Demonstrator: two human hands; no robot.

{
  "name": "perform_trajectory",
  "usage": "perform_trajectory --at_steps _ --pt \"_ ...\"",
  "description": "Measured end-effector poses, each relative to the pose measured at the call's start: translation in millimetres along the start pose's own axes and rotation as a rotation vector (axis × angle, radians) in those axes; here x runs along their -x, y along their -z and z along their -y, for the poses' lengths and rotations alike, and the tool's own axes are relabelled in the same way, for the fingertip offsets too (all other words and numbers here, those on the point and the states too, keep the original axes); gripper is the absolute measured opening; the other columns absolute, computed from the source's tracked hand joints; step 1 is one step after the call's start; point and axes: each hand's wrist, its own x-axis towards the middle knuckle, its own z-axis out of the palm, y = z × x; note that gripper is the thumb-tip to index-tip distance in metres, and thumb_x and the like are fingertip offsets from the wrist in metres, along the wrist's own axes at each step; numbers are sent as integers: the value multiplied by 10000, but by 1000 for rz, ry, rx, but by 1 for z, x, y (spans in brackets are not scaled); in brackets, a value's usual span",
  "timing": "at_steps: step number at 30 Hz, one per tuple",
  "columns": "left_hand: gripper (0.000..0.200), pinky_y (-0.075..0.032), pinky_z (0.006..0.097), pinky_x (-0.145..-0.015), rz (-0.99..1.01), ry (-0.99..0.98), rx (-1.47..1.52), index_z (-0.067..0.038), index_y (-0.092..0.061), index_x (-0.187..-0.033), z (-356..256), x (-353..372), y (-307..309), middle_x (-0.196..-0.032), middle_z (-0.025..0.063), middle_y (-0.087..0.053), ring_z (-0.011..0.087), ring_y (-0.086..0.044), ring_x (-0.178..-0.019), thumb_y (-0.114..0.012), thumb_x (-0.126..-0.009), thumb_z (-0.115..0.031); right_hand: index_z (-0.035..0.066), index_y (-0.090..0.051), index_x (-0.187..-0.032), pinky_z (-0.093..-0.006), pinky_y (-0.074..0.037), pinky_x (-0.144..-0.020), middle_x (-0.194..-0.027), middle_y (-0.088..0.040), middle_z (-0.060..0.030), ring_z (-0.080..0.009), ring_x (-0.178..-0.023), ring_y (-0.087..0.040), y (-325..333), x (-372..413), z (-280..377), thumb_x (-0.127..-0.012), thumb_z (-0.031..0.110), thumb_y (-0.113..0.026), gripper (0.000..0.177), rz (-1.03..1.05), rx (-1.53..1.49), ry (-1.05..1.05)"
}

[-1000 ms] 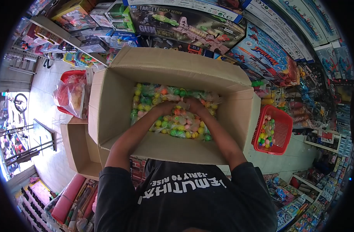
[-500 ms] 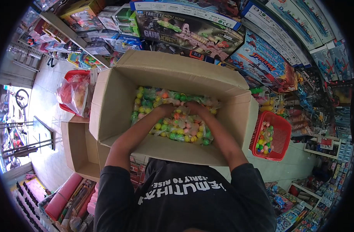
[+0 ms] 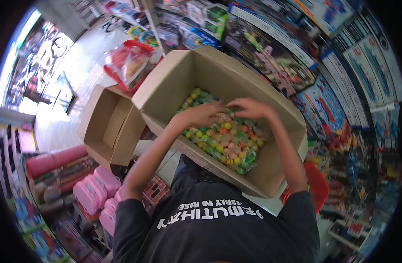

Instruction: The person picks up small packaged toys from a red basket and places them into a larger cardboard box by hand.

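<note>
Inside a large open cardboard box [image 3: 163, 83], small balls in yellow, green, orange and pink lie in clear plastic bags [image 3: 227, 142]. My left hand [image 3: 200, 115] is over the bags near the far side, palm down, its fingers stretched toward the middle. Just across from it, my right hand [image 3: 250, 108] has its fingers bent and apart, with the thumb low near the plastic. A small gap separates the two hands. The fingertips are close to the bags, and whether they touch the plastic is hard to see.
A smaller open carton [image 3: 105, 122] stands to the left. Behind it a red basket [image 3: 111, 74] holds a plastic bag [image 3: 131, 63]. Another red basket [image 3: 316, 188] is partly behind my right arm. Boxed toys [image 3: 271, 57] line the far side; pink cases [image 3: 95, 188] are at lower left.
My view has turned, so the box now appears tilted. Both hands have risen from among the bags, and their fingers show more clearly.
</note>
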Motion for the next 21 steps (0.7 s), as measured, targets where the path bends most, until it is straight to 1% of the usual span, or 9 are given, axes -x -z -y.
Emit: perform_trajectory --at_steps 2,4,6,7,9,13,15,19,21 --pt "339 -402 347 -898 -193 -29 275 -16 -491 -1175 -46 43 18 -1121 165 -537 269 -531 -1030 -460 -846 -94 48 -455 -1232 -335 -437 -863 -1069 -573 -119 -221 -1017 -544 -1 13 54 -824 231 -594 468 -51 -355 66" --pt "308 -394 324 -901 -316 54 503 -12 -515 -1150 -75 96 9 -1135 116 -537 205 -509 -1059 -449 -857 -82 60 -414 -1272 -318 -440 -858 -1063 -569 -105 -185 -1009 -535 -4 36 103 -848 203 -574 476 23 -634 27" --pt "303 -387 302 -906 -440 247 761 8 -522 -1127 -102 146 -14 -1106 89 -545 171 -513 -1049 -450 -836 -31 47 -413 -1270 -315 -447 -856 -1079 -570 -105 -185 -1028 -534 -15 52 128 -857 170 -553 453 93 -787 58" --pt "303 -387 302 -906 -483 261 751 8 -522 -1127 -110 167 -31 -1106 89 -545 171 -513 -1049 -450 -836 -31 47 -413 -1270 -315 -447 -856 -1079 -570 -105 -185 -1028 -534 -25 55 132 -857 170 -553 453 133 -774 78" --pt "308 -392 293 -900 -591 336 1005 5 -531 -1120 -109 201 -74 -1095 88 -555 166 -521 -1035 -440 -827 -15 30 -417 -1263 -304 -453 -854 -1092 -570 -114 -181 -1031 -543 -46 61 139 -860 145 -544 438 188 -854 117" --pt "318 -407 288 -882 -670 560 1001 -7 -550 -1105 -64 248 -176 -1065 96 -572 171 -528 -1024 -452 -803 -4 20 -416 -1262 -306 -447 -865 -1117 -564 -120 -192 -1026 -556 -83 66 179 -855 135 -549 443 270 -888 66" --pt "331 -427 291 -854 -606 795 757 -22 -573 -1079 -40 264 -222 -1029 106 -591 185 -544 -997 -450 -774 15 8 -422 -1250 -305 -436 -877 -1125 -563 -134 -206 -996 -576 -104 70 199 -848 129 -557 441 237 -770 2" --pt "338 -444 299 -824 -586 821 698 -34 -589 -1062 6 298 -288 -999 117 -604 193 -559 -967 -452 -757 21 0 -415 -1244 -328 -409 -911 -1196 -508 -133 -217 -1079 -520 -157 65 210 -836 126 -561 452 227 -703 30" --pt "330 -447 304 -818 -631 956 757 -27 -586 -1063 22 311 -317 -988 124 -614 204 -570 -954 -459 -760 4 12 -414 -1247 -334 -409 -908 -1207 -500 -134 -220 -1080 -517 -184 58 203 -837 158 -568 462 186 -671 4"
